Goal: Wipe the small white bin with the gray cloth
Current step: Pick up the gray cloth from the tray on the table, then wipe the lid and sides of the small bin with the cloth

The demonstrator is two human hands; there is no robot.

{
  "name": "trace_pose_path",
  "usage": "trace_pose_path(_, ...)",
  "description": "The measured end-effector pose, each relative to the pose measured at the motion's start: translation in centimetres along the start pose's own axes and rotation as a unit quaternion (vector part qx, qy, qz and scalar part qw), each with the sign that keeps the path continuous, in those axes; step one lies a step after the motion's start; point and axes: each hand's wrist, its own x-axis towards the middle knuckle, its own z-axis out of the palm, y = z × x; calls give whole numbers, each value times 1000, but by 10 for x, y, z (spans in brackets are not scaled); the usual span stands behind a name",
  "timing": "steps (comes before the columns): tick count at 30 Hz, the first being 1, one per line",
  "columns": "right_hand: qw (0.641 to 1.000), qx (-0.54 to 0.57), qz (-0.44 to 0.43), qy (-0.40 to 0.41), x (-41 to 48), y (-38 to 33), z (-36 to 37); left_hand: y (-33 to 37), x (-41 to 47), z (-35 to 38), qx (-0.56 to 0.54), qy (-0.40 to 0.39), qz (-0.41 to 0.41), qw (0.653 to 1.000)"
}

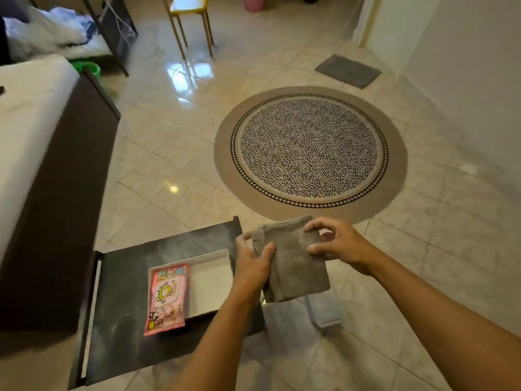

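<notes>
Both hands up: left hand (255,262) grip clamped on gray cloth (296,266), right hand (338,244) pinching its top edge. Small white bin (211,280) below on dark worktop (169,249), pink packet (166,297) inside.

Glossy tiled floor (174,153), round rug (310,153)

A pale translucent plastic container (324,310) at lower centre is half covered by the folded gray cloth (296,263); its contents cannot be told.
</notes>
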Motion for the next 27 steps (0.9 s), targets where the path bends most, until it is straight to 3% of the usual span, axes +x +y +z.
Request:
trace_pose_path(3, 998, -50, 32, -22, 2, 40, -23, -39, 7, 27, 8, -56, 33, 998)
trace_pose_path(6, 992, -116, 43, -16, 17, 96, -38, -85, 22, 52, 97, -109, 26, 989)
trace_pose_path(12, 979, -200, 33, 7, 57, 224, -37, -210, 75, 93, 225, -68, 41, 971)
trace_pose_path(18, 966, -257, 25, 16, 101, 344, -33, -328, 124, 120, 265, -53, 48, 961)
trace_pose_path(27, 957, -278, -5, 76, 132, 447, -38, -412, 172, 139, 293, -83, 89, 948)
